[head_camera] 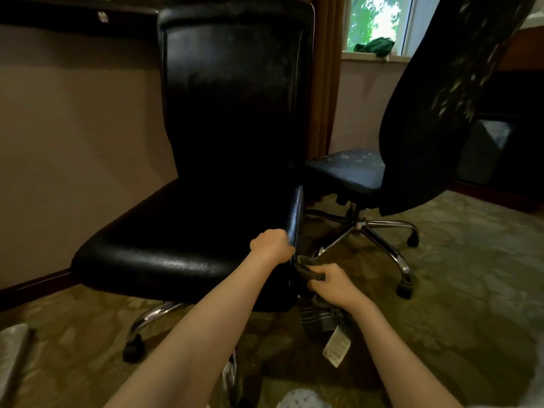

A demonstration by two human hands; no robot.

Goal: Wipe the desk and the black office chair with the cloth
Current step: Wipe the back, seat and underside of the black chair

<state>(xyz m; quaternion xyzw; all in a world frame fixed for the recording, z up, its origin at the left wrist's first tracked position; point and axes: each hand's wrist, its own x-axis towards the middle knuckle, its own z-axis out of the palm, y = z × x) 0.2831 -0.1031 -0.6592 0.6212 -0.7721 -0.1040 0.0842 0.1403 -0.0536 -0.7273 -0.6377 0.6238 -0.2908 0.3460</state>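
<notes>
— Where are the hands?

— The left hand (269, 245) has its fingers curled round the side edge of the seat of the black office chair (188, 237). The right hand (332, 285) is just beside it and a little lower, fingers closed round a bunch of the cloth (309, 272).

— Is the cloth touching the chair?

— It sits right at the seat's edge, under the left hand; I cannot tell whether it makes contact. The rest of it hangs below the right hand, with a white label (337, 347) at the bottom.

— And the desk?

— The desk (59, 13) is well beyond both hands, up and to the left, behind the chair back.

— Anything else?

— A second chair (353, 169), worn, stands past the right hand on the patterned carpet (471, 275).
</notes>
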